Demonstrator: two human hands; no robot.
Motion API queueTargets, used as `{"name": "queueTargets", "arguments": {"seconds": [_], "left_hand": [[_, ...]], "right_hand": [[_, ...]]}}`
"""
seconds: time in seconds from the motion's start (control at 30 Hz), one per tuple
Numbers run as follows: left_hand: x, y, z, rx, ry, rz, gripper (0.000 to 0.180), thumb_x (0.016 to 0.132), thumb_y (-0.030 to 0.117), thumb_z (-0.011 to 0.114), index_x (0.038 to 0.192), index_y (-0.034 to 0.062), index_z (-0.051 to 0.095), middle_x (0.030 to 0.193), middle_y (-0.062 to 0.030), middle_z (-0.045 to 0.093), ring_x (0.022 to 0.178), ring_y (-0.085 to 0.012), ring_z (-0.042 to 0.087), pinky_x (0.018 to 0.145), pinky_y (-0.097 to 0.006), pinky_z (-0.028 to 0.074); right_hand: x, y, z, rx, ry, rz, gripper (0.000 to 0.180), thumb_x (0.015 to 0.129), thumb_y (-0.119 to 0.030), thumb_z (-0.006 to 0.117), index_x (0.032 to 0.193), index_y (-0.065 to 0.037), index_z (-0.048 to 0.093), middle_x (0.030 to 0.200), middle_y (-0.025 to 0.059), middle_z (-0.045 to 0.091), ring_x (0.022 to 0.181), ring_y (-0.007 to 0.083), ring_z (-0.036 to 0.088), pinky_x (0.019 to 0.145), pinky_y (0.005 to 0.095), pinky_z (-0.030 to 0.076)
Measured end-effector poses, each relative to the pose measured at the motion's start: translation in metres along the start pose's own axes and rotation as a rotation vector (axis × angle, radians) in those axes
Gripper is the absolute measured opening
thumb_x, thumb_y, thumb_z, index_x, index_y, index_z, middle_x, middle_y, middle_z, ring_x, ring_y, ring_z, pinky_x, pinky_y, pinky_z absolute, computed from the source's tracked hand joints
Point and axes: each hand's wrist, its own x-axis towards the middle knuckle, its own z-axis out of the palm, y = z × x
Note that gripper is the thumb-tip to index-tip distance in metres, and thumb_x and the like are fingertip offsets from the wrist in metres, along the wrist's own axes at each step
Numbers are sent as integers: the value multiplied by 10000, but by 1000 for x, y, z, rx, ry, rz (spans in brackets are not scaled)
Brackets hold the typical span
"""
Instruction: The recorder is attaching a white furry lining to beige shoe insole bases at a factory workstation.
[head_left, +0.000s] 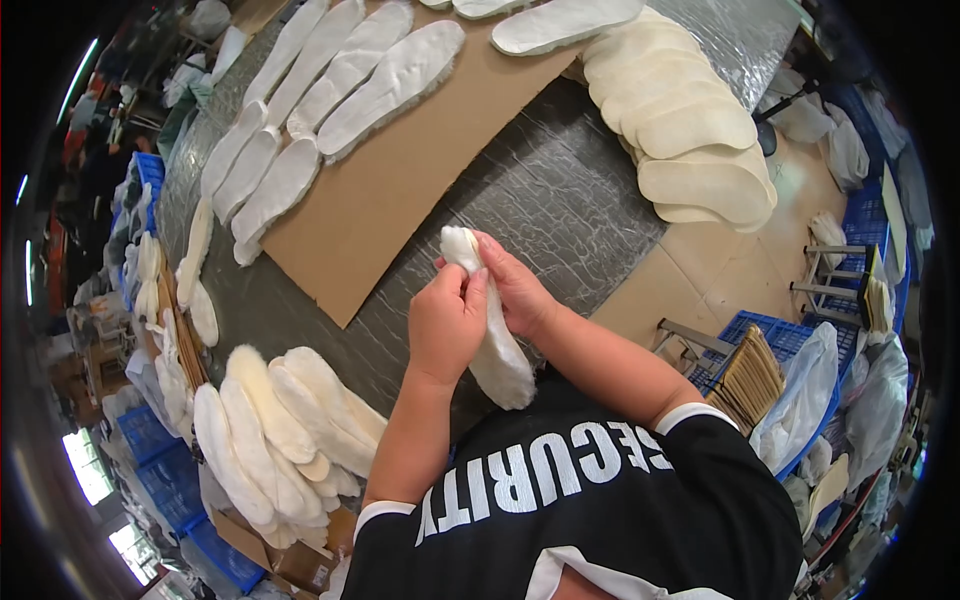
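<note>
Brown cardboard (400, 200) lies on the dark, veined worktop (570, 180). Just right of the cardboard's near corner, two hands grip one white insole (503, 365), fluffy at its lower end. The left hand (447, 315) is curled tight, its thumb pressing on the insole; the right hand (515, 290) pinches the far edge. Between them they hide part of its upper half.

On and overhanging the cardboard's left side are seven pale insoles (390, 90) in two rows, four and three. One further insole (567, 22) lies across its far right edge, with parts of others cut off beside it.

Right of the cardboard spreads a cream fan (690, 120) of insoles, overlapping too closely to count. Nearer than the cardboard, to its left, sits a fluffy pile (250, 440), also too overlapped to count, partly blocked by the left forearm. Two loose insoles (196, 250) lie left of the cardboard.

Beyond these, left of the cardboard, stand several blue crates (160, 450); well to its right, one board stack (750, 375) leans beside a clear bag (805, 390).
</note>
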Motion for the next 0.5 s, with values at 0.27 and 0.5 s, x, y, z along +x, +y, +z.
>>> {"name": "queueTargets", "arguments": {"seconds": [0.27,0.5], "left_hand": [[2,-12,8,-308,-79,51,216,944,105,521,750,11,537,586,-18,503,543,-95,469,531,-261,392],[6,-6,5,-372,-251,-94,158,962,90,483,855,11,570,679,-11,548,602,-81,502,565,-239,413]], "right_hand": [[-7,-5,7,-85,13,28,408,996,-407,433,1266,-101,447,1132,63,573,1028,162,561,891,321,476],[-13,-12,1,-233,-121,-26,519,981,-392,457,1340,-20,408,1293,142,538,1121,242,560,958,387,460]]}}
